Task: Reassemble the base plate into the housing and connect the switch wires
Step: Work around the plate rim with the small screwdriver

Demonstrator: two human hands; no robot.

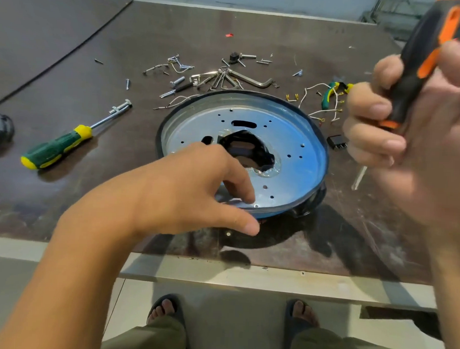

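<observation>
A round metal base plate, bluish and shiny with several small holes and a dark central opening, sits inside a black housing rim on the brown table. My left hand reaches over the plate's near edge, fingertips down on the metal near a hole and thumb outside the rim. Whether it pinches a screw is not visible. My right hand is raised at the right and grips a black and orange screwdriver, whose metal shaft points down toward the table. White switch wires with yellow terminals lie behind the plate.
A green and yellow screwdriver lies at left. Loose screws, hex keys and green pliers are scattered behind the housing. A small black switch block sits right of it. The table's front edge runs close below my left hand.
</observation>
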